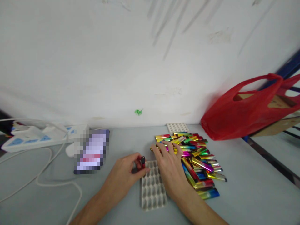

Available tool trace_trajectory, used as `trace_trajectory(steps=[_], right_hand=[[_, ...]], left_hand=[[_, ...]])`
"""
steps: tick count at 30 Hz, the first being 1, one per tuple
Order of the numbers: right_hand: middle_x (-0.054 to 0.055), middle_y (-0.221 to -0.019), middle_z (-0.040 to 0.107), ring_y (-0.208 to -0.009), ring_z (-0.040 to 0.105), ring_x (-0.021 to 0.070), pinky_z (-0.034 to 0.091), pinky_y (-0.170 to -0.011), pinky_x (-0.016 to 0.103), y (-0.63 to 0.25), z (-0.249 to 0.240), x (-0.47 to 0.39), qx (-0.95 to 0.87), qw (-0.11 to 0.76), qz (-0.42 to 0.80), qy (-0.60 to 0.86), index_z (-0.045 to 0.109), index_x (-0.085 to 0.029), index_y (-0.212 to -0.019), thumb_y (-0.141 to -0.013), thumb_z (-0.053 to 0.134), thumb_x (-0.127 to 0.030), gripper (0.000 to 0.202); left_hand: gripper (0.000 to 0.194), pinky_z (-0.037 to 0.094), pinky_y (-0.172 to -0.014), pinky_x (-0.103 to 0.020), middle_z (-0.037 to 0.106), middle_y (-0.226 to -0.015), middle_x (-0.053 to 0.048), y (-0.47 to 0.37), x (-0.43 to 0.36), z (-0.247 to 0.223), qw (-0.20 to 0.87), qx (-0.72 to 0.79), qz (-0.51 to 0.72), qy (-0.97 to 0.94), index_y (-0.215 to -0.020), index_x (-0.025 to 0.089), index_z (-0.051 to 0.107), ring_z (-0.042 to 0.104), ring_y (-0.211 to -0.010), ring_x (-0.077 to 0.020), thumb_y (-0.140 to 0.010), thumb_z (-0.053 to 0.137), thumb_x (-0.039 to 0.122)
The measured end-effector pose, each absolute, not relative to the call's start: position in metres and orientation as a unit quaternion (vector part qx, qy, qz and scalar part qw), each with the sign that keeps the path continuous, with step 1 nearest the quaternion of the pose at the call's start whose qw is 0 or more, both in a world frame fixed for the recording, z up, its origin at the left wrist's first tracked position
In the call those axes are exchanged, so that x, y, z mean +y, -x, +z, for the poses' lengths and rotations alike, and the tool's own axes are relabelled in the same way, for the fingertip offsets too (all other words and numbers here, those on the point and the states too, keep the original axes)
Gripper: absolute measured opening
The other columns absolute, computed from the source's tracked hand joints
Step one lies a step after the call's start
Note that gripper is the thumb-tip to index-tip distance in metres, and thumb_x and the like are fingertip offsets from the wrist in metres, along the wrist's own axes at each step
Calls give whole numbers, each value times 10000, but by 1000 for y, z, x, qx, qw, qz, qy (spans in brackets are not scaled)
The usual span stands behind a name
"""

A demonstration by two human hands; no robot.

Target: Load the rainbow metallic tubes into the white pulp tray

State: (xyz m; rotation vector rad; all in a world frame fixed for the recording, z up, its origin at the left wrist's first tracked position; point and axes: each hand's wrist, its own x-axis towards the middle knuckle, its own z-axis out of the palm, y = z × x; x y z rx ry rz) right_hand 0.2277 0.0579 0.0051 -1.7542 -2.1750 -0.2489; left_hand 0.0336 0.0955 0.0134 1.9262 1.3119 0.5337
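Between the thumb and fingers of my left hand (130,168) is a slim lighter-like stick, a red and black lighter (143,162), upright over the far left corner of the tray. The pale tray (153,190) has rows of oval cells, and those in view look empty. My right hand (170,165) lies over the near left side of a pile of shiny metallic lighters (201,164) in gold, red, blue, green and purple. Its fingers are spread and touch the pile around a gold lighter (152,149); its thumb is hidden.
A second pale tray (178,127) lies by the wall behind the pile. To the right stands a red plastic bag (243,112) with cardboard inside. On the left are a phone (93,151), a white power strip (30,139) and loose white cables (58,184).
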Motion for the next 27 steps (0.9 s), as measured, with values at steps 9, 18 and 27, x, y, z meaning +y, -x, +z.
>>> trace_trajectory(steps=[9, 18, 27], right_hand=[[184, -1302, 734, -1204, 583, 405, 445, -1057, 626, -233, 14, 61, -784, 153, -81, 596, 745, -202, -1277, -1014, 633, -10, 344], [178, -1331, 662, -1205, 653, 304, 577, -1020, 474, -230, 6, 58, -752, 297, -41, 587, 630, -204, -1489, -1086, 459, -30, 471], [47, -924, 792, -868, 734, 238, 582, -807, 358, -224, 20, 60, -439, 611, 393, 529, 825, -216, -1010, -907, 885, -409, 228]], left_hand=[[236, 434, -700, -320, 789, -814, -2, -33, 96, 13, 369, 512, 203, -749, -879, 248, 748, 688, -754, -250, -863, 781, 481], [250, 435, -692, -324, 776, -779, -5, -33, 96, 15, 364, 514, 204, -749, -865, 253, 735, 686, -759, -261, -861, 776, 500], [233, 431, -714, -325, 773, -803, -1, -32, 96, 15, 364, 515, 202, -750, -888, 237, 751, 672, -736, -243, -874, 798, 465]])
